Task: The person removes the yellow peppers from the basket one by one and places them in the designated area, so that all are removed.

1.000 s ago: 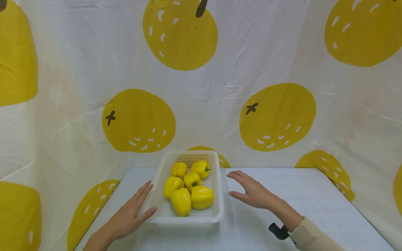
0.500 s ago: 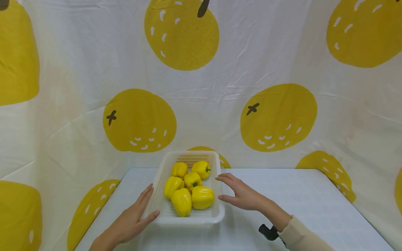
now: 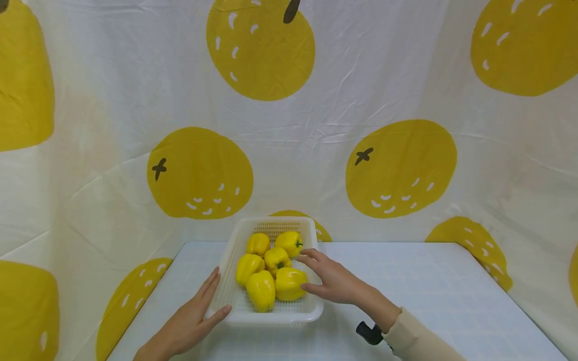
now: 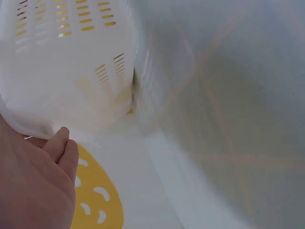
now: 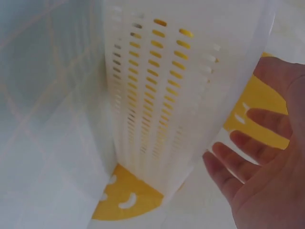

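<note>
A white plastic basket point(image 3: 271, 317) with slotted walls holds several yellow bell peppers point(image 3: 261, 291). My left hand point(image 3: 191, 318) lies along the basket's left rim, its fingers straight and the thumb out at the near left corner. In the left wrist view, the fingertips point(image 4: 62, 143) are right at the rim from outside. My right hand point(image 3: 334, 281) reaches over the basket's right rim, fingers spread and loosely bent, nothing between them. Its thumb tip overlaps the near right bell pepper point(image 3: 290, 284) in the head view, and its fingertips are close to the far right one point(image 3: 289, 243).
The basket stands left of centre on a table with a pale blue checked cloth point(image 3: 433, 291). Behind and beside the table hangs a white curtain point(image 3: 298, 165) printed with large yellow fruit. A black device point(image 3: 369, 333) is on the right wrist, by the beige sleeve point(image 3: 420, 336).
My right hand has moved left, from beside the basket to over its right rim. My left hand has shifted slightly right along the left rim. Basket and bell peppers have stayed put.
</note>
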`<state>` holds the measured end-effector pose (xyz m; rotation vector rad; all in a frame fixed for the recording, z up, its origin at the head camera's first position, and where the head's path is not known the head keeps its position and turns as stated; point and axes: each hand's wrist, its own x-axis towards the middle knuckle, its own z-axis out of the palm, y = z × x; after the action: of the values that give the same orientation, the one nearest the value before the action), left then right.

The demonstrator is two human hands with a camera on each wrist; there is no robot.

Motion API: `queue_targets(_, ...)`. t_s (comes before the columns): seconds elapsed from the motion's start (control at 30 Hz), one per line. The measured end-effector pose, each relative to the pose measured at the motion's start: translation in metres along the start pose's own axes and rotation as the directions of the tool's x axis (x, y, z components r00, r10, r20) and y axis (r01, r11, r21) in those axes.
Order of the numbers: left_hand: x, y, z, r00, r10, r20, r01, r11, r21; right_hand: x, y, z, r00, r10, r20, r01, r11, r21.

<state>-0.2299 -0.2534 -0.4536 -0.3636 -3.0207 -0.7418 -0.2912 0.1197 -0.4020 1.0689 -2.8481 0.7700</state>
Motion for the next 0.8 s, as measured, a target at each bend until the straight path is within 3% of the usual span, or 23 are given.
queue_targets(0.3,0.000,0.003,0.000,1.000,-0.011,-0.007,0.011,1.000,-0.004,0.018,-0.006,0.015,0.999,-0.005,0.042,0.007,0.999,-0.047)
queue_targets(0.6,0.002,-0.002,0.006,1.000,0.002,-0.022,-0.003,1.000,-0.027,0.035,-0.007,0.029,0.991,0.025,0.128,-0.002,0.986,-0.169)
queue_targets(0.8,0.002,-0.002,0.005,1.000,0.006,-0.030,-0.007,0.999,-0.034,0.045,-0.009,0.037,0.986,0.067,0.153,-0.022,0.960,-0.278)
